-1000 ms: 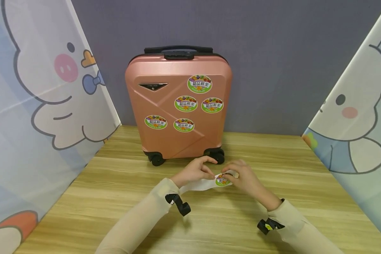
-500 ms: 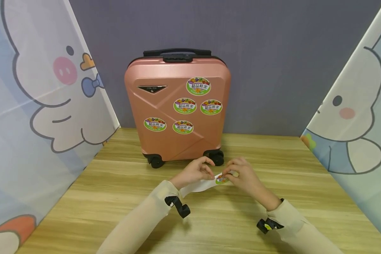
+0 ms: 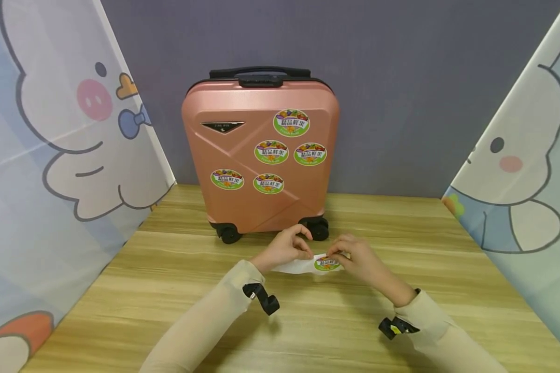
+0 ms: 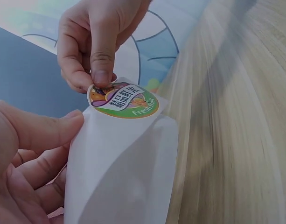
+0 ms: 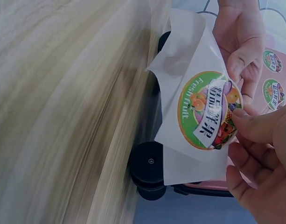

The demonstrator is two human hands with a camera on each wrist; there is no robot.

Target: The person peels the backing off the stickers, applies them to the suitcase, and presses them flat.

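A white backing strip (image 4: 124,163) with one oval fruit sticker (image 5: 210,109) on it is held between the two hands, in front of the suitcase. My left hand (image 3: 284,247) pinches the strip's edge between thumb and fingers, just left of the sticker. My right hand (image 3: 357,259) has its thumb on the sticker's edge and its fingers behind, pinching it. In the right wrist view the strip bends back behind the sticker. The pink suitcase (image 3: 261,207) stands upright behind both hands, with several matching stickers on its front.
The suitcase rests on black wheels (image 3: 230,234) on the wood-grain table (image 3: 354,331). A grey panel (image 3: 401,103) rises behind it. Printed cartoon sheets (image 3: 74,181) flank the table on the left and right.
The strip has flattened out and the sticker's face shows more fully between the hands. Both hands have kept nearly the same place and grip.
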